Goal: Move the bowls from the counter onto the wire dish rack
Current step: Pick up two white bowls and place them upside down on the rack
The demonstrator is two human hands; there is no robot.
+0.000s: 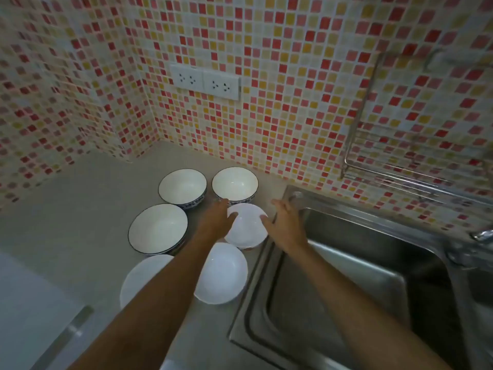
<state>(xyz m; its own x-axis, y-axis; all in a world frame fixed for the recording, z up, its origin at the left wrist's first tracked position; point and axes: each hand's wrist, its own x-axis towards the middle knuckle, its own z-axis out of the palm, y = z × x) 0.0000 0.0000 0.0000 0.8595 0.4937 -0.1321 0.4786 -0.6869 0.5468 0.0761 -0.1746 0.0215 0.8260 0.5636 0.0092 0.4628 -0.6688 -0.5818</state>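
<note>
White bowls, six in number, stand on the beige counter [88,198] in two rows beside the steel sink [346,284]; three carry a dark rim line, namely the far-left bowl [182,188], the far-right bowl [234,184] and the middle-left bowl [158,229]; three are plain white, namely the small plain bowl [246,228] at the sink edge, the near plain bowl [222,273] and the near-left plain bowl [138,279], the last partly hidden by the left forearm; left hand [217,218] lies at the left rim of the small plain bowl, thumb tip on the rim, fingers loosely spread; right hand [284,222] lies at the right rim of the same bowl, one fingertip on the rim, remaining fingers spread over the sink edge; neither hand is clamped on the bowl, and whether the bowl has left the counter cannot be told; wire dish rack [400,166] hangs on the mosaic tile wall [293,89] above the sink, well apart from all bowls, with no bowl on its visible part; double white socket [205,82] is set in the wall above the bowls; tap [480,235] shows at the right edge
</note>
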